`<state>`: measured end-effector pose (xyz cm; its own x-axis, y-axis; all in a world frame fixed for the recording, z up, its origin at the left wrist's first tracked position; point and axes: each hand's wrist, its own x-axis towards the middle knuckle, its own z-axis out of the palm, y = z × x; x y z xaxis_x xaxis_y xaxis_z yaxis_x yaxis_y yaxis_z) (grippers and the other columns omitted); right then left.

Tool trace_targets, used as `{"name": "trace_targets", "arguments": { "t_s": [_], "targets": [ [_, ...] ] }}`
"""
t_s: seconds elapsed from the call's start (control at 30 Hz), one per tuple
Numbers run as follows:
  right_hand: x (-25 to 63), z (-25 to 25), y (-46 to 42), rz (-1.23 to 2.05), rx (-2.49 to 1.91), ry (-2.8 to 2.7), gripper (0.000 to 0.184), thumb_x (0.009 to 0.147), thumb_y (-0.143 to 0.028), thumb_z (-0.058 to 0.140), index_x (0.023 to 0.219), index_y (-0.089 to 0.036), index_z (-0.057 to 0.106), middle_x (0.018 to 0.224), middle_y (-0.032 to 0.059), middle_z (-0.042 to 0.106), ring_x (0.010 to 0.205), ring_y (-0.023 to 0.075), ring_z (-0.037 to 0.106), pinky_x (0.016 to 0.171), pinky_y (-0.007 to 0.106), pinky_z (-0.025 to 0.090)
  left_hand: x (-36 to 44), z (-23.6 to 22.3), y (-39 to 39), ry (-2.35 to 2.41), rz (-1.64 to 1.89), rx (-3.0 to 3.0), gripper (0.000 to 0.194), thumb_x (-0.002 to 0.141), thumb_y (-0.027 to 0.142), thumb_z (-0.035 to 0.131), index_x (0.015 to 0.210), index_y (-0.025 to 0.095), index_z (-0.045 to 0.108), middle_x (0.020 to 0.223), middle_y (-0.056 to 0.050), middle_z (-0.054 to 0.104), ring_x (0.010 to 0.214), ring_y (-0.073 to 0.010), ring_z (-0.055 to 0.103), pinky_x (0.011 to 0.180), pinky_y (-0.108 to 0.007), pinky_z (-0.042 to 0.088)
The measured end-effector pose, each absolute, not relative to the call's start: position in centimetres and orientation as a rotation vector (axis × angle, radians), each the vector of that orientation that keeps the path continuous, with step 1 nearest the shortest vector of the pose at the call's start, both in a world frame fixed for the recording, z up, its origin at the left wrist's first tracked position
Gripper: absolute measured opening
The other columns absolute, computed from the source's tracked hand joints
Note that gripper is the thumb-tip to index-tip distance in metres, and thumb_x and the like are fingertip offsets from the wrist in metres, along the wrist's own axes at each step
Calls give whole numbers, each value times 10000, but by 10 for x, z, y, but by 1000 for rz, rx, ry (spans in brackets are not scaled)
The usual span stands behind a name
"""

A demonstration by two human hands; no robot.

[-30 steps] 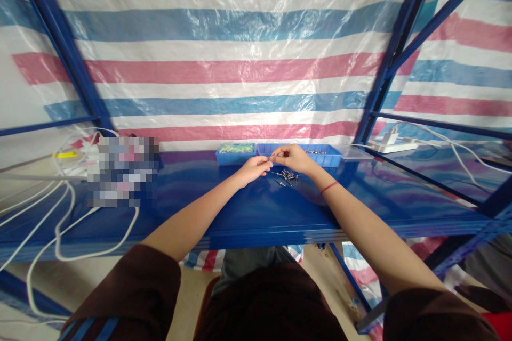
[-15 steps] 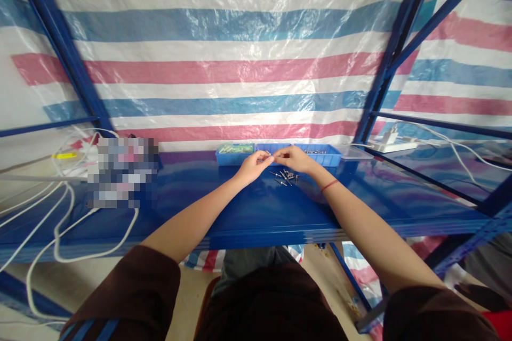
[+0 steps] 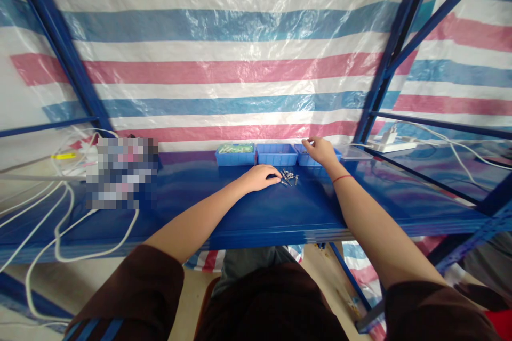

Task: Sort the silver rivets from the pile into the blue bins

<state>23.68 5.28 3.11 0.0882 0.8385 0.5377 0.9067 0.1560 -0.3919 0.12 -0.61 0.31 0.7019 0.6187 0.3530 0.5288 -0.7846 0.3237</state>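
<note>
Small metal pieces that look like blind rivets (image 3: 288, 176) lie in a loose pile on the blue tabletop. My left hand (image 3: 262, 177) rests low at the pile's left side, thumb and forefinger curved together at the outermost pieces. Whether one is between the tips is too small to tell. Over the right blue bin (image 3: 328, 159) hovers my right hand (image 3: 322, 151), its fingers bent and drawn together; anything in them is hidden. Beside that bin stands the middle blue bin (image 3: 277, 159), with a few tiny pieces inside. Green-and-white items fill the left blue bin (image 3: 236, 159).
A blurred-out patch (image 3: 122, 173) covers something on the left, with white cables (image 3: 70, 208) hanging past the table edge. To the right are a clear plastic lid (image 3: 356, 154) and a white power strip (image 3: 394, 144). Blue frame posts (image 3: 384, 72) flank the striped sheet.
My hands, earlier together in front of the bins around a tiny piece, have parted. The left came down to the pile's left side; the right moved right, above the right bin.
</note>
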Motion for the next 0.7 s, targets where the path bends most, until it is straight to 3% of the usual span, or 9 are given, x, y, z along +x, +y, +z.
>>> {"name": "trace_targets", "arguments": {
  "t_s": [0.23, 0.4, 0.5, 0.7],
  "targets": [
    [212, 40, 38, -66, -1388, -2008, 333, 825, -343, 454, 863, -119, 697, 698, 70, 659, 625, 156, 552, 614, 256, 376, 2, -4, 1, 999, 782, 2676, 181, 821, 169, 534, 942, 180, 668, 917, -50, 681, 855, -157, 628, 853, -282, 456],
    [194, 39, 26, 359, -1195, -2266, 221, 739, -241, 503, 794, -132, 688, 688, 22, 648, 603, 118, 532, 589, 231, 397, 1, -11, 8, 1102, 1067, 2369, 119, 783, 175, 576, 895, 163, 616, 881, -34, 673, 793, -134, 633, 773, -259, 492],
    [184, 37, 20, 651, -1117, -2353, 220, 743, -285, 518, 803, -143, 675, 659, 2, 619, 557, 96, 513, 539, 216, 398, 0, -8, 7, 1147, 1206, 2227, 115, 751, 189, 617, 855, 153, 589, 850, -31, 665, 780, -135, 630, 754, -263, 495],
    [177, 35, 16, 868, -1064, -2251, 234, 753, -354, 549, 794, -134, 616, 573, -17, 541, 468, 67, 440, 439, 197, 335, -1, 1, 2, 1079, 1351, 2132, 118, 738, 209, 636, 814, 150, 568, 835, -31, 661, 784, -129, 622, 783, -271, 486]
  ]
}}
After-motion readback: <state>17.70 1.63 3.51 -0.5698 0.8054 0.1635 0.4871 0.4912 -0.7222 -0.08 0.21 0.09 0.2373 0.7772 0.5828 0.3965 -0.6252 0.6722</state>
